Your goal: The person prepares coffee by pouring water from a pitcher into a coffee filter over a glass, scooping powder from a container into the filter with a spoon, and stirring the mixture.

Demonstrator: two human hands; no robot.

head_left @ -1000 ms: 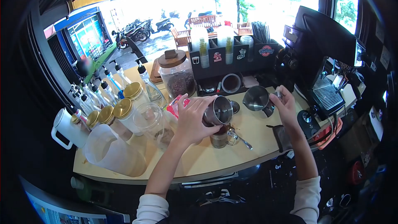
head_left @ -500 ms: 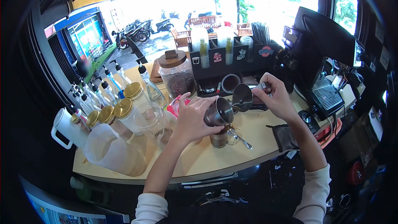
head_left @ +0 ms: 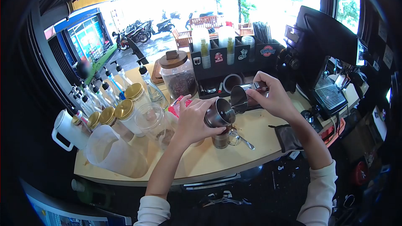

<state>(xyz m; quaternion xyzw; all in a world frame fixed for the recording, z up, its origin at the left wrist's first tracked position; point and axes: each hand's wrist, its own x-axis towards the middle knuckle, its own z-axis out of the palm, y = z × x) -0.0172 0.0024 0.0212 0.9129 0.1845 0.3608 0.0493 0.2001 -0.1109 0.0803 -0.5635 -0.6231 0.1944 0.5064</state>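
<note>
My left hand [head_left: 193, 119] is wrapped round a steel cup [head_left: 219, 114], which leans to the right with its mouth showing. In my right hand [head_left: 274, 100] is a metal milk pitcher [head_left: 239, 99], gripped by its handle and tipped toward the cup. The pitcher's rim comes right up beside the cup's mouth; whether liquid runs between them I cannot tell. Under the cup stands a small glass mug [head_left: 220, 141] with brown contents, its top partly hidden. A spoon [head_left: 247, 142] lies at the mug's right. Behind my left fingers shows a pink packet [head_left: 178, 106].
Clear jars with gold lids [head_left: 124, 109], pump bottles [head_left: 151, 84], a translucent pitcher [head_left: 111, 155] and a white jug [head_left: 69, 130] crowd the left. A wooden-lidded jar [head_left: 178, 77] and a black cup organizer [head_left: 228, 68] stand behind. A dark cloth [head_left: 288, 139] hangs at the right edge.
My right hand has brought the milk pitcher slightly left and tipped it further down toward the steel cup. My left hand and the cup have barely shifted.
</note>
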